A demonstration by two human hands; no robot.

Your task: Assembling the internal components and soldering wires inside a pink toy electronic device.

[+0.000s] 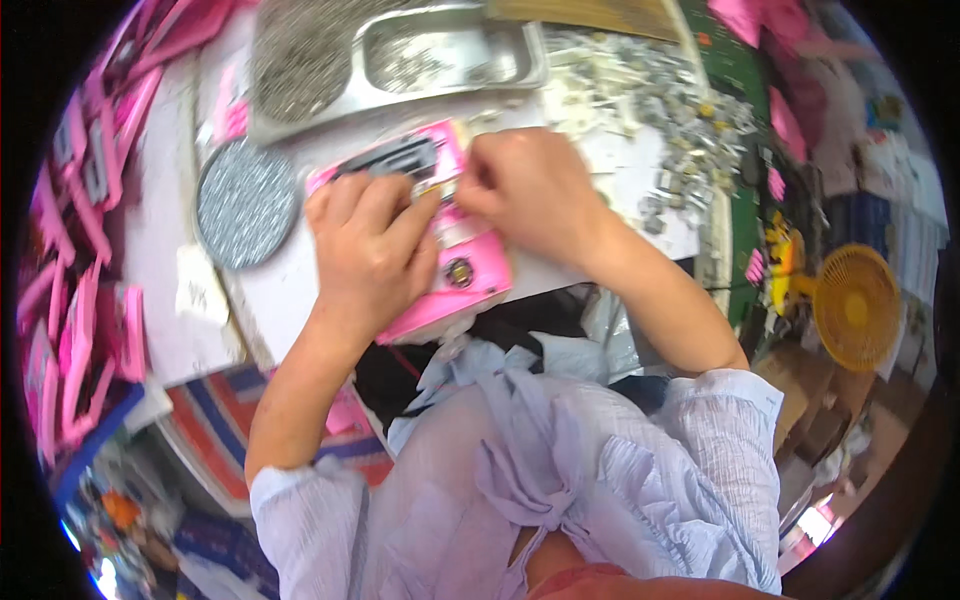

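A bright pink plastic casing point(485, 265) lies on the white worktable in front of me, slightly turned. A dark grey slotted piece point(400, 158) is set in its far part, and a small round dark-and-metallic part point(458, 273) sits in its near part. My left hand point(370, 245) rests over the casing's left side, fingers curled down on it. At the casing's far right edge my right hand point(530, 190) is closed in a pinch. Its fingertips are turned away and blurred, so whatever they hold is hidden.
Left of the casing stands a round dish point(201, 215) full of small metallic pieces. Behind is a metal tray point(352, 88) with more. Loose white and metal parts point(690, 130) are heaped at right. Pink casings point(90, 330) pile up far left; a yellow fan point(857, 305) stands far right.
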